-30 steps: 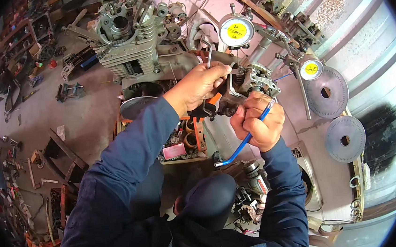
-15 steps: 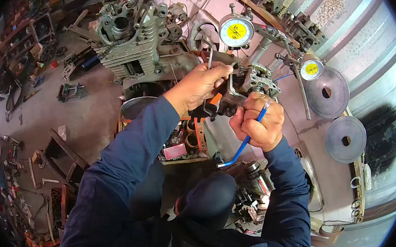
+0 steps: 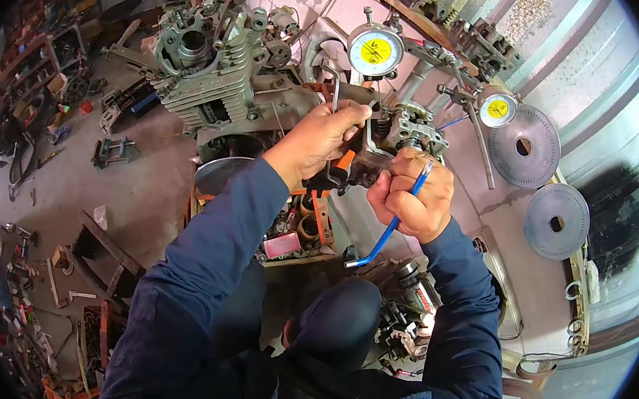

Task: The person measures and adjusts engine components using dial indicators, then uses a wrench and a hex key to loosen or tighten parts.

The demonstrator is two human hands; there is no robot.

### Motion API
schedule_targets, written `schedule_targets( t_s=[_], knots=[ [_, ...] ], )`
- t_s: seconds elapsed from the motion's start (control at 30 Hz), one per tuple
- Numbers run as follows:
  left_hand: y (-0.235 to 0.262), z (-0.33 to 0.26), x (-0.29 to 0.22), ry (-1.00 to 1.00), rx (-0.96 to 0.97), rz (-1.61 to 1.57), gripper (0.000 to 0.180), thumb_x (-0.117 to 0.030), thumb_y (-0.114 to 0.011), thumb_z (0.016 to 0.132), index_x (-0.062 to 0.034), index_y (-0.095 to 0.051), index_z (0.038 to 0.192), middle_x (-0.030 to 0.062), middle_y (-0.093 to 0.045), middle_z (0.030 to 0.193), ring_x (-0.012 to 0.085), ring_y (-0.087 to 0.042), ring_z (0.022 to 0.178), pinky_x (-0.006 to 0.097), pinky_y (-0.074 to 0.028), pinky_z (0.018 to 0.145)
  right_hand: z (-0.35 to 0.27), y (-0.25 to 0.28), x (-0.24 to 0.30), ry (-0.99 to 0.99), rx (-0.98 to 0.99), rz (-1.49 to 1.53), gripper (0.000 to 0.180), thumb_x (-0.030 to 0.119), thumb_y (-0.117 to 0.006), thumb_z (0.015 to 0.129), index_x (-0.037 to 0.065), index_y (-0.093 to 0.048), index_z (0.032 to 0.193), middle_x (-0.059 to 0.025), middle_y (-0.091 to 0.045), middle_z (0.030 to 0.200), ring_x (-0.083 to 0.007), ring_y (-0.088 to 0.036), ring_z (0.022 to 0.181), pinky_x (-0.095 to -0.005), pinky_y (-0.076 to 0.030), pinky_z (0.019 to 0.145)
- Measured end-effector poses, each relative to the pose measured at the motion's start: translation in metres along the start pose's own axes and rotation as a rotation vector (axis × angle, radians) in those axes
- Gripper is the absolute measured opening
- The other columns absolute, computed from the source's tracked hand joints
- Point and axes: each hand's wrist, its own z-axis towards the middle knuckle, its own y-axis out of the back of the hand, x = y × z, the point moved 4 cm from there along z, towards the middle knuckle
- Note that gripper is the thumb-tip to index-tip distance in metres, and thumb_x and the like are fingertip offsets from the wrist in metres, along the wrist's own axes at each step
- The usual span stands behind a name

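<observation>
My left hand (image 3: 318,137) is closed in a pinch around a bent metal rod (image 3: 337,91), beside a small metal cylinder head (image 3: 412,127). A spring shows next to the fingertips. Curled in a fist, my right hand (image 3: 419,194) holds a blue bent-handled tool (image 3: 385,235) with silver ends, its lower end angled off to the left. The knuckles of that hand lie close against the near side of the cylinder head, hiding part of it. Just above the left fingertips stands a dial gauge (image 3: 375,52) with a yellow centre.
A finned engine cylinder (image 3: 211,95) stands at the back left. To the right are a second dial gauge (image 3: 497,110) and two graduated metal discs (image 3: 509,166) (image 3: 546,242). Below my left wrist sits a tray of parts (image 3: 302,259). Scattered tools lie on the floor (image 3: 67,183).
The whole view has shifted slightly. Both hands keep their holds beside the cylinder head, and the blue tool stays in nearly the same pose.
</observation>
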Motion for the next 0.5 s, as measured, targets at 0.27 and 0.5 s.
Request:
schedule_targets(
  t_s=[0.27, 0.5],
  knots=[
    [0.0024, 0.0000, 0.0024, -0.005, 0.024, 0.004, 0.026, -0.036, -0.065, 0.099, -0.0108, -0.070, 0.106, -0.0105, -0.044, 0.068, -0.0001, -0.034, 0.048, 0.019, -0.023, 0.041, -0.0006, -0.0009, 0.0004, -0.011, -0.016, -0.002, 0.039, -0.015, -0.067, 0.065, 0.010, -0.037, 0.060, -0.0031, -0.047, 0.056, -0.0234, -0.052, 0.054, -0.0368, -0.052, 0.052],
    [-0.0014, -0.0016, 0.0012, 0.000, -0.015, 0.015, 0.021, -0.035, -0.064, 0.099, -0.0157, -0.064, 0.091, -0.0108, -0.043, 0.068, -0.0001, -0.035, 0.050, 0.019, -0.023, 0.042, -0.0023, -0.0005, 0.0001, -0.009, -0.035, -0.008, 0.041, -0.015, -0.067, 0.065, 0.011, -0.036, 0.059, -0.0033, -0.045, 0.055, -0.0242, -0.051, 0.054, -0.0366, -0.051, 0.051]
  ],
)
